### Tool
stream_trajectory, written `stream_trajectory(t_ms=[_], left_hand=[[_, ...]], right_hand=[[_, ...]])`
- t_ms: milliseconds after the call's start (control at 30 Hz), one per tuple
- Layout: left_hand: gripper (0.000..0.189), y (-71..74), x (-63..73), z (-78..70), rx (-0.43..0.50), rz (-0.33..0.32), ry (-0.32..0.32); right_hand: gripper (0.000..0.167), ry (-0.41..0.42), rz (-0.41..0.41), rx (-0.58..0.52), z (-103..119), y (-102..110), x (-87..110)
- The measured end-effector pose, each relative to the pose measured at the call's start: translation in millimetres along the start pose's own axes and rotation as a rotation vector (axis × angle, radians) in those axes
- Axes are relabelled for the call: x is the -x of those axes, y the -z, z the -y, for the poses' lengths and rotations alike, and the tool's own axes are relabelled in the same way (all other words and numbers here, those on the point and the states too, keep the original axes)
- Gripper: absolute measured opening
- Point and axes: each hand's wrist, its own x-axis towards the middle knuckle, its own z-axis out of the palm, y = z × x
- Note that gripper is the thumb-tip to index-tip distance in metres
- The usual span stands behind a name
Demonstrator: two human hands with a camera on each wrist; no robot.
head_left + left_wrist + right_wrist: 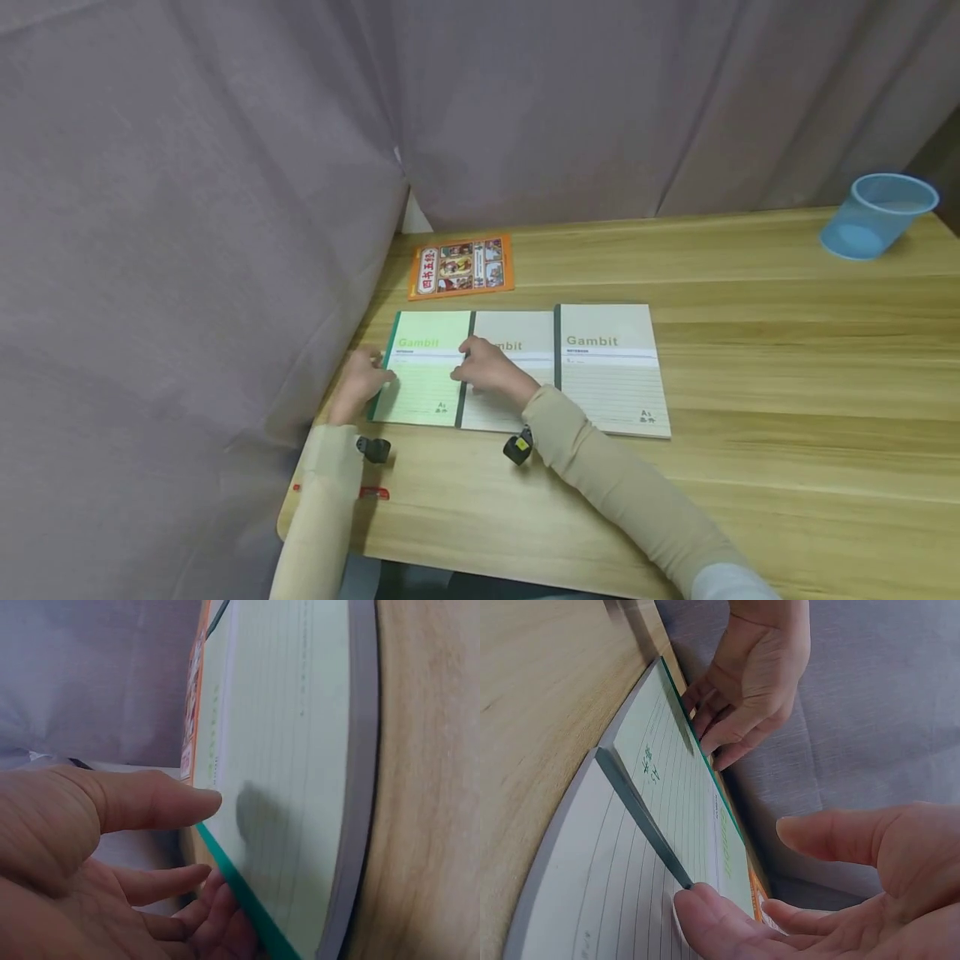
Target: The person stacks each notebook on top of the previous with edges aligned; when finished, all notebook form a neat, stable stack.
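Note:
A pale green notebook with a dark green spine lies leftmost in a row of three. My left hand is at its spine, thumb above the cover and fingertips right at the green edge. To its right lies a grey-white notebook with a dark spine, partly hidden by my right hand. In the right wrist view, that hand's fingertips meet the seam between the two notebooks, with the thumb raised apart. A third notebook, also pale with a dark spine, ends the row on the right.
Behind the row lies an orange picture-covered book. A blue translucent bin stands at the far right of the wooden table. A red object shows beside my left sleeve. Grey curtains hang along the back and left.

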Motion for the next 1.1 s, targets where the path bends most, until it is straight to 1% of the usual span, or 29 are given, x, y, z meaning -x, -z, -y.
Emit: stream_trajectory(t_ms=[167,267,367,433,600,667,767,900,1033,1100], left_hand=[[0.058,-3.5,-3.6,-0.6,-0.047,-0.039,0.008],[0.057,-4.8,-4.1,-1.7,-0.036,-0.059,0.009],[0.055,-5.9,-3.5,-2.9,0.003,-0.074,0.012],[0.056,-6.6,-2.9,-3.4,0.046,-0.08,0.021],[0.059,-6.8,-1.8,-2.5,0.157,-0.076,0.075],[0.06,-6.4,-0.7,-3.1,0.185,-0.073,0.088],[0.062,-5.1,1.1,-4.5,0.231,-0.083,0.079],[0.063,-2.2,3.4,-7.1,0.291,-0.111,0.066],[0.063,0.7,5.2,-8.5,0.298,-0.125,0.087],[0.064,1.6,6.3,-8.4,0.283,-0.127,0.102]], right_hand=[[0.057,0.009,0.014,0.002,-0.4,-0.3,0.3],[0.057,0.007,0.012,0.001,0.1,-0.1,0.0],[0.057,0.001,0.005,-0.004,0.0,0.2,0.0],[0.057,-0.001,0.003,-0.014,-0.1,0.2,0.2],[0.057,-0.003,0.004,-0.037,-1.0,-1.0,-0.5],[0.057,-0.001,0.001,-0.041,-1.0,-0.7,0.4],[0.056,0.002,0.004,-0.054,-2.0,-0.1,1.6],[0.053,0.007,0.014,-0.075,-3.2,1.4,2.9],[0.054,0.003,0.01,-0.085,-3.6,2.7,3.9],[0.055,-0.001,0.007,-0.084,-3.9,3.0,4.2]])
